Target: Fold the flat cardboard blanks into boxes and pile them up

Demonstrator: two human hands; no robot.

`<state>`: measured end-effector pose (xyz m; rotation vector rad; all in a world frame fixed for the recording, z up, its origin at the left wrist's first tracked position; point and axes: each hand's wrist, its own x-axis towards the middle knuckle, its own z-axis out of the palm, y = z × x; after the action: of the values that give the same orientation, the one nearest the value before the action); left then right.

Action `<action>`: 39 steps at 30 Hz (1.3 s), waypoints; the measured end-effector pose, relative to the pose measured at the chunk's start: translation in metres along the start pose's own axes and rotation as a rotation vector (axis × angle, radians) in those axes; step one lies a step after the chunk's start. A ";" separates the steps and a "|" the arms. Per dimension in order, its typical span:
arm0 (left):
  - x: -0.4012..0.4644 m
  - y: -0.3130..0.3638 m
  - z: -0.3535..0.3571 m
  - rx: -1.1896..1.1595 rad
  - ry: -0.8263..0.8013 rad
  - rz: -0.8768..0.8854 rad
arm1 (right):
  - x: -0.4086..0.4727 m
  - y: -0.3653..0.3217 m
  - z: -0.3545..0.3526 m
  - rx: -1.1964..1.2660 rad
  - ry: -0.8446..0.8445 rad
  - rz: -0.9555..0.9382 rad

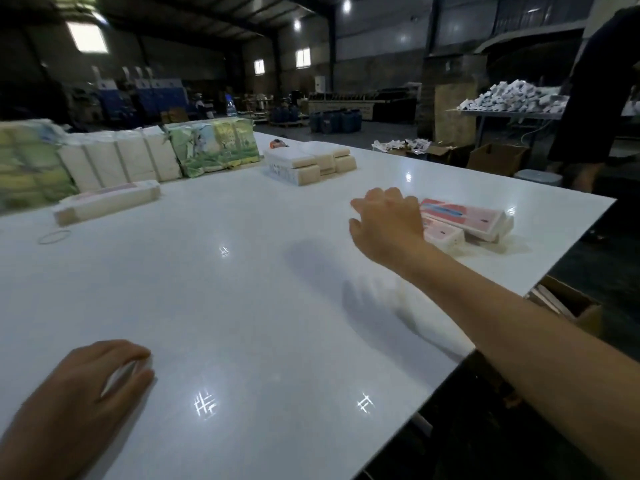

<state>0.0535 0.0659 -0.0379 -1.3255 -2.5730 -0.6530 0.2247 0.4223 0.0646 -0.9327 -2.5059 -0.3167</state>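
Note:
My right hand (pixel 388 225) reaches out over the white table (pixel 242 289), fingers loosely spread, just left of a small pile of pink folded boxes (pixel 465 221) near the right edge; it holds nothing. At the near left my left hand (pixel 93 379) lies on the table with its fingers curled over a small white thing I cannot identify. A stack of flat pink-and-white blanks (pixel 107 202) lies at the left. Another stack of white blanks (pixel 308 162) sits further back in the middle.
Wrapped bundles of blanks (pixel 138 157) line the far left of the table. A rubber band (pixel 53 236) lies near the left stack. An open cardboard carton (pixel 568 306) stands below the right edge. A person in dark clothes (pixel 595 98) stands at the far right.

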 end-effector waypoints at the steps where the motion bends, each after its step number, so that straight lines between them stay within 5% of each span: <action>1: 0.000 0.015 -0.003 -0.014 0.072 -0.016 | -0.006 -0.032 -0.010 0.135 0.018 -0.105; 6: -0.010 0.049 -0.021 -0.039 0.244 -0.098 | -0.050 -0.182 -0.025 0.548 -0.110 -0.499; 11: -0.019 0.041 -0.025 -0.030 0.260 -0.232 | -0.085 -0.246 -0.001 0.447 -0.300 -0.657; 16: -0.010 0.048 -0.018 -0.100 0.206 -0.249 | -0.087 -0.232 0.022 0.474 -0.244 -0.625; 21: 0.007 -0.009 -0.074 -0.228 0.187 -0.506 | -0.087 -0.237 0.028 0.514 -0.181 -0.615; 25: -0.011 -0.094 -0.144 0.193 0.275 -0.827 | -0.086 -0.239 0.031 0.510 -0.169 -0.594; 28: -0.047 -0.151 -0.192 0.496 0.153 -1.099 | -0.085 -0.242 0.032 0.523 -0.161 -0.569; 32: -0.084 -0.199 -0.219 0.462 -0.157 -1.268 | -0.084 -0.247 0.031 0.537 -0.170 -0.553; 39: -0.085 -0.209 -0.221 0.236 0.024 -1.341 | -0.086 -0.247 0.027 0.545 -0.169 -0.540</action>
<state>-0.0752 -0.2038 0.0664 0.6377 -3.0669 -0.4268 0.1100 0.1998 -0.0146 -0.0666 -2.7415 0.2934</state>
